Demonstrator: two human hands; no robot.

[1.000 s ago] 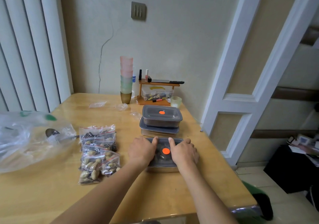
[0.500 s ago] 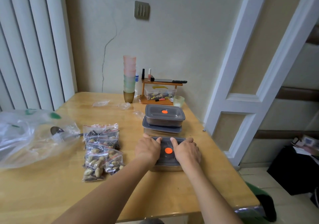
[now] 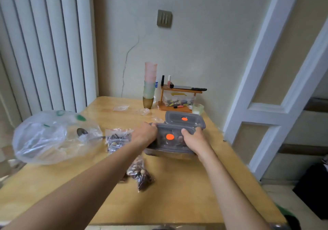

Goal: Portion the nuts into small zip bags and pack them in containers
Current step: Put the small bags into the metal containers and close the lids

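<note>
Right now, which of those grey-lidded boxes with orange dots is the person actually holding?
The nearer container: the left hand and the right hand grip its ends. The other container sits behind it, untouched, closer to the wall.

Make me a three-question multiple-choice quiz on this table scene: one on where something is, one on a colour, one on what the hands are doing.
1. Where is the spoon?
A. in the big clear bag
B. on the shelf
C. in a cup

2. What colour is the dot on the held container?
A. blue
B. orange
C. green

3. The hands are:
A. idle
B. both gripping the container
C. holding cups

Key: 1 A, it shows through the plastic. 2 B, bright orange on the lid. 3 B, left hand and right hand grip its ends.
</note>
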